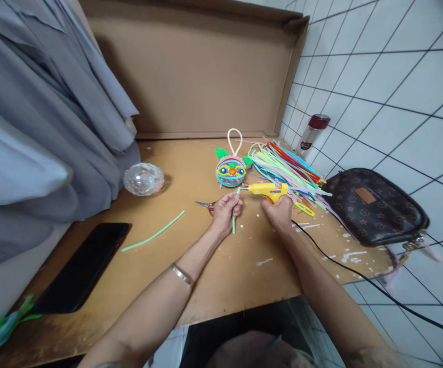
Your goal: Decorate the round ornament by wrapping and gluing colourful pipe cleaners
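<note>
My left hand [227,210] is closed on a light green pipe cleaner [234,225], whose tip sticks up past the fingers. In my right hand [280,212] is a yellow hot glue gun [268,191], its nozzle pointing left at that tip; I cannot tell whether they touch. Behind my hands stands a decorated ball ornament [231,171] with blue eyes, an orange nose, green ears and a white loop. Scissors [206,205] with red handles lie partly hidden behind my left hand. Further left lies another green pipe cleaner [154,233].
A heap of coloured pipe cleaners [282,163] lies behind the glue gun. A clear ball [143,179] and a black phone [85,266] are at left. A brown patterned bag [376,207] and a red-capped bottle [313,134] stand at right. The black cord [344,260] trails right.
</note>
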Demonstrator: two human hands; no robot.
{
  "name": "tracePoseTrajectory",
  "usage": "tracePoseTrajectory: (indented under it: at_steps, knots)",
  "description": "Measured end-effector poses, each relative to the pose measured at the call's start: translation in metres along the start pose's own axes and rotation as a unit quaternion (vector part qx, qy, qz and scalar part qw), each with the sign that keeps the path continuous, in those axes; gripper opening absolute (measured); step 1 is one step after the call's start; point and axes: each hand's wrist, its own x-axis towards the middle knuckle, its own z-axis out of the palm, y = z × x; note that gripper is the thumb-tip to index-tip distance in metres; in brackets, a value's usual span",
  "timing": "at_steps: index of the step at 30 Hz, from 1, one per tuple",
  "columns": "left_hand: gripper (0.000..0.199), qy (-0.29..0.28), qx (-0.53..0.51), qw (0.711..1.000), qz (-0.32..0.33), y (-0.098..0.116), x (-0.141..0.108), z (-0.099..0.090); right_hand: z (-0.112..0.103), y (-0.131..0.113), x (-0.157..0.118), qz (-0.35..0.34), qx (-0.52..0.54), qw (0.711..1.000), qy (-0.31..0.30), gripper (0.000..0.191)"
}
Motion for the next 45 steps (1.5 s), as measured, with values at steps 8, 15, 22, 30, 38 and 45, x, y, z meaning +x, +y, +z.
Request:
tracePoseTrajectory:
  at_steps: [8, 15, 22, 30, 38, 45]
  knots:
    - [0.045, -0.002, 0.006, 1.0, 0.002, -0.002, 0.001, -0.001, 0.001, 0.001, 0.0, 0.015, 0.001, 1.0, 0.014, 0.017]
    - [0.046, -0.013, 0.011, 1.0, 0.002, -0.001, 0.0, -0.001, 0.001, 0.002, 0.001, 0.01, -0.005, 1.0, 0.008, 0.019]
    - [0.044, -0.012, 0.015, 1.0, -0.001, -0.001, 0.0, 0.0, 0.0, 0.001, 0.0, 0.016, 0.007, 1.0, 0.004, 0.019]
    - [0.049, -0.009, 0.013, 1.0, -0.008, 0.0, -0.002, 0.002, -0.001, -0.003, -0.001, 0.021, 0.011, 1.0, 0.009, 0.017]
    - [0.044, -0.008, 0.016, 1.0, -0.014, 0.0, -0.001, 0.001, -0.004, -0.01, -0.003, 0.029, 0.018, 0.999, 0.0, 0.017]
    - [0.042, -0.008, 0.016, 1.0, -0.015, 0.0, -0.001, 0.001, -0.004, -0.01, -0.003, 0.042, 0.005, 0.999, 0.002, 0.015]
